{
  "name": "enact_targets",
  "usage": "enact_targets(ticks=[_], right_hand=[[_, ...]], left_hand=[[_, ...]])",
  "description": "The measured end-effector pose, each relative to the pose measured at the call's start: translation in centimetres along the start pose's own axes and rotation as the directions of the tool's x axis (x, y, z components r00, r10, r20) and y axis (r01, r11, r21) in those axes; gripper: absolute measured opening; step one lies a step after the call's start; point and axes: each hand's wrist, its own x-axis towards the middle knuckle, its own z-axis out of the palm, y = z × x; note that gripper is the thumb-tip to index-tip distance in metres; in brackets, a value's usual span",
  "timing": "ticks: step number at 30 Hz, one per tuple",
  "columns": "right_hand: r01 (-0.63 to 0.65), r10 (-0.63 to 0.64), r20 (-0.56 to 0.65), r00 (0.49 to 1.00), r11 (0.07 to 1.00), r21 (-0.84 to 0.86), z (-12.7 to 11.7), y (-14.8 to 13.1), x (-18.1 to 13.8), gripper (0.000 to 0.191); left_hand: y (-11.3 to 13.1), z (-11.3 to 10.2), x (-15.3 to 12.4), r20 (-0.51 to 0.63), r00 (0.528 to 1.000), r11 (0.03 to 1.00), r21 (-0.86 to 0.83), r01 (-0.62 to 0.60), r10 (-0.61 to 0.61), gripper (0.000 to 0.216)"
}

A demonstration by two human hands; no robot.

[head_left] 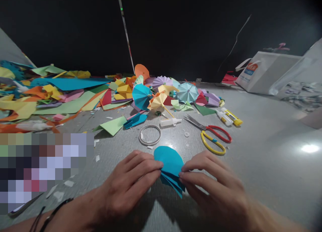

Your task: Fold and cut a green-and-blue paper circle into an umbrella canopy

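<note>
A folded, pleated piece of blue paper [171,168] sits between my two hands, close to the near edge of the view. My left hand [128,181] pinches its left side with the fingertips. My right hand [213,181] grips its right side, and the lower pleats fan out below the fingers. Just beyond the hands lie a ring of clear tape [149,135] and red-and-yellow-handled scissors [210,134], neither touching the hands. Small paper parasols, one blue [142,96] and one yellow [158,101], stand further off.
A heap of coloured paper offcuts [62,94] covers the far left of the grey table [261,141]. A small white glue bottle [171,122] and yellow glue tubes [231,117] lie nearby. A white paper bag [264,72] stands at the far right. A pixelated patch hides the lower left.
</note>
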Motion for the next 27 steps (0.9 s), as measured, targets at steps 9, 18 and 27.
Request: enact_targets(ticks=[9, 18, 27], right_hand=[[0.025, -0.029, 0.049, 0.998, 0.998, 0.066, 0.5, 0.2, -0.5, 0.024], [0.036, -0.031, 0.072, 0.997, 0.997, -0.070, -0.4, -0.7, 0.5, 0.026], [0.082, -0.082, 0.047, 0.996, 0.997, 0.001, 0.8, -0.4, -0.8, 0.022]], left_hand=[[-0.3, 0.7, -0.2, -0.023, 0.999, 0.994, -0.105, 0.027, -0.029, 0.028], [-0.4, 1.5, -1.1, -0.026, 0.994, 0.982, -0.161, 0.100, -0.105, 0.034], [0.5, 1.5, -0.6, 0.012, 0.994, 0.985, -0.132, 0.111, -0.110, 0.025]])
